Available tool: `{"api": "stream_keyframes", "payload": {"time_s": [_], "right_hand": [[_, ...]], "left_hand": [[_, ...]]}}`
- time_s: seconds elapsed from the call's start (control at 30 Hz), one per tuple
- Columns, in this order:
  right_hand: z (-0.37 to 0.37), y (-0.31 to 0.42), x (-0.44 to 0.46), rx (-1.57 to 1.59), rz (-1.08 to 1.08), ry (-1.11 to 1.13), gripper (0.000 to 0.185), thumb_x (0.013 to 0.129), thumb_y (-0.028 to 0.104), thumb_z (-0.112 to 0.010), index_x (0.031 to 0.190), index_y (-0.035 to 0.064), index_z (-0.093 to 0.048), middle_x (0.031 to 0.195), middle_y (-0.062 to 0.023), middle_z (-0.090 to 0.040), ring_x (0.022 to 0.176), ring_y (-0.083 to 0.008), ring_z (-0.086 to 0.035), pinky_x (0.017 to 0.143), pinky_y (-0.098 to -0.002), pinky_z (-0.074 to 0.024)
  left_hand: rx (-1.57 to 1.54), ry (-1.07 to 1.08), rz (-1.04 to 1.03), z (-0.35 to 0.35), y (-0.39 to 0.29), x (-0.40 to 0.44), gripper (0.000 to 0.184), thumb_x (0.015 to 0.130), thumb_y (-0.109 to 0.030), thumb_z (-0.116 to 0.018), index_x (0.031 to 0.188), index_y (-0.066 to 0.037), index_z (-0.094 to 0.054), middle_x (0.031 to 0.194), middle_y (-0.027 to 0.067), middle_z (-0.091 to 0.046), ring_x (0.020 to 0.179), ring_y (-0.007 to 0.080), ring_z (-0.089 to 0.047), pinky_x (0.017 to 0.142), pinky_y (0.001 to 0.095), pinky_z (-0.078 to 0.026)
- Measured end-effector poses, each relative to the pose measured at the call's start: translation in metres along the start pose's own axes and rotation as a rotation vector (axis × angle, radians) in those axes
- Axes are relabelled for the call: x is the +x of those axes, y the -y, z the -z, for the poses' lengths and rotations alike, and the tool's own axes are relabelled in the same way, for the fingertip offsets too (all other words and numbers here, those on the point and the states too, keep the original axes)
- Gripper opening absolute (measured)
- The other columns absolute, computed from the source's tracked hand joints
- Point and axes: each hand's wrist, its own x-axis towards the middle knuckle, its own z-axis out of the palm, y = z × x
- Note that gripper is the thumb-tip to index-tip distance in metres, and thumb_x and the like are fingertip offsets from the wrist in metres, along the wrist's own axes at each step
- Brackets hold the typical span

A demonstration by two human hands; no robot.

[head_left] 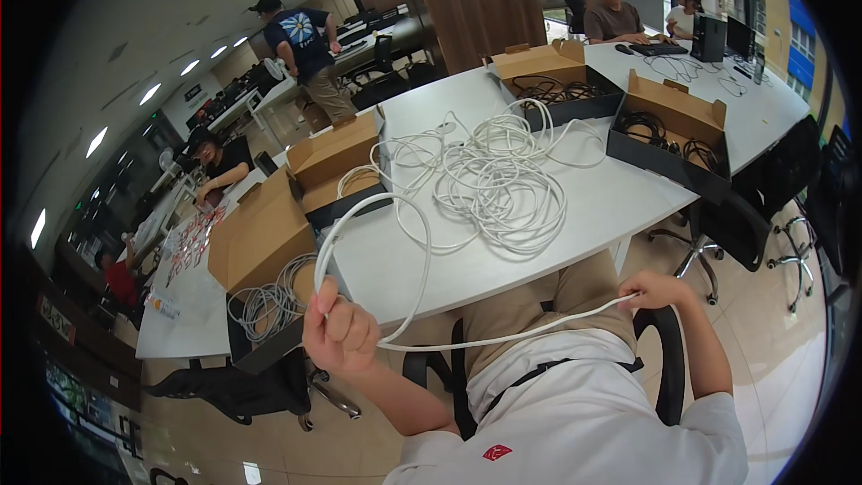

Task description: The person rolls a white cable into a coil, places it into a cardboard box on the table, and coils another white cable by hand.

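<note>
Left hand (346, 332) closed in fist around white cable (512, 339), loop upright above it. Right hand (660, 290) pinches same cable, fingertips together; span runs crosswise, sagging slightly. Tangled pile (503, 189) on table (628, 207) ahead, between hands, right looking nearer.

White counter (620, 207), smooth top. Loose tangle of white cable (507, 202) at the middle and far part, strands trailing left and right. Open boxes along the edges: near-left box (256, 238), far-left box (337, 157), far box (570, 110) right of the middle, right box (669, 148). Lids up, brown inside.
</note>
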Motion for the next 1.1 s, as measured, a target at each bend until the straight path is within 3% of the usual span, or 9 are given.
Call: {"api": "stream_keyframes", "payload": {"time_s": [0.27,0.4,0.57,0.7,0.8,0.87,0.97,1.03,1.1], "right_hand": [[0.015,-0.048,-0.011,0.128,0.015,-0.457,0.012,0.079,0.009,-0.065,0.077,-0.0026,-0.063,0.072,-0.0064,-0.064,0.070,-0.0112,-0.058,0.069,-0.0271,-0.0483],[0.042,-0.033,-0.024,-0.056,-0.035,-0.879,0.034,0.085,0.014,-0.060,0.115,0.0017,-0.050,0.065,-0.0167,-0.056,0.059,-0.0319,-0.054,0.057,-0.0375,-0.0429],[0.148,-0.047,-0.069,0.011,-0.082,-1.681,0.055,0.086,0.013,-0.059,0.135,0.0018,-0.036,0.060,-0.0099,-0.055,0.054,-0.0150,-0.053,0.053,-0.0344,-0.0431],[0.262,-0.087,-0.084,-0.132,-0.240,-1.550,0.081,0.080,0.013,-0.065,0.148,0.0080,-0.021,0.061,-0.0037,-0.055,0.050,-0.0096,-0.047,0.045,-0.0258,-0.0387],[0.290,-0.049,-0.091,0.007,-0.437,-1.096,0.082,0.074,0.022,-0.069,0.144,0.0078,-0.031,0.075,-0.0072,-0.060,0.051,-0.0107,-0.049,0.043,-0.0247,-0.0383],[0.285,-0.029,-0.086,0.003,-0.209,-0.921,0.057,0.069,0.012,-0.072,0.124,0.0036,-0.057,0.065,-0.0019,-0.055,0.048,-0.0091,-0.046,0.042,-0.0259,-0.0372],[0.251,-0.019,-0.099,0.333,0.206,-0.454,0.065,0.068,0.021,-0.082,0.121,-0.0061,-0.055,0.058,0.0079,-0.045,0.052,-0.0035,-0.043,0.048,-0.0208,-0.0332],[0.242,-0.100,-0.102,0.529,0.760,-0.467,0.077,0.070,0.027,-0.083,0.131,-0.0033,-0.046,0.053,0.0074,-0.042,0.044,-0.0027,-0.037,0.042,-0.0204,-0.0291],[0.254,-0.186,-0.123,0.815,0.724,-0.529,0.078,0.070,0.032,-0.082,0.132,0.0012,-0.045,0.053,0.0078,-0.039,0.043,-0.0040,-0.036,0.043,-0.0208,-0.0289]], "left_hand": [[-0.039,0.089,-0.004,-0.022,-0.005,-0.016,0.023,0.102,-0.027,-0.030,0.090,-0.010,-0.039,0.045,-0.0033,-0.032,0.030,0.0041,-0.025,0.028,0.0234,-0.019],[0.034,0.074,-0.006,-0.016,0.013,-0.011,0.021,0.102,-0.026,-0.028,0.088,-0.013,-0.036,0.041,-0.0047,-0.029,0.028,0.0050,-0.025,0.029,0.0231,-0.020],[-0.123,-0.114,0.198,-0.018,0.080,0.030,0.022,0.103,-0.026,-0.023,0.087,-0.013,-0.033,0.049,-0.0028,-0.027,0.036,0.0059,-0.021,0.034,0.0257,-0.017],[-0.161,-0.226,0.226,-0.015,0.120,0.065,0.021,0.102,-0.026,-0.024,0.094,-0.013,-0.038,0.056,-0.0029,-0.024,0.042,0.0083,-0.019,0.042,0.0277,-0.016],[-0.265,-0.255,0.277,-0.012,0.136,0.074,0.021,0.102,-0.026,-0.026,0.096,-0.013,-0.041,0.056,-0.0047,-0.023,0.041,0.0073,-0.020,0.040,0.0266,-0.016],[-0.404,-0.194,0.329,-0.005,0.128,0.070,0.021,0.103,-0.026,-0.027,0.094,-0.012,-0.040,0.055,-0.0050,-0.023,0.041,0.0066,-0.020,0.037,0.0244,-0.014],[-0.236,-0.179,0.365,0.004,0.098,0.057,0.021,0.102,-0.027,-0.033,0.094,-0.012,-0.044,0.056,-0.0070,-0.023,0.042,0.0051,-0.018,0.037,0.0221,-0.016],[-0.137,-0.125,0.368,0.006,0.074,0.049,0.021,0.102,-0.027,-0.033,0.095,-0.011,-0.044,0.056,-0.0073,-0.023,0.042,0.0045,-0.018,0.037,0.0216,-0.015],[-0.062,-0.131,0.277,0.002,0.056,0.041,0.022,0.102,-0.028,-0.034,0.096,-0.010,-0.044,0.056,-0.0076,-0.023,0.041,0.0040,-0.018,0.037,0.0214,-0.016]]}}
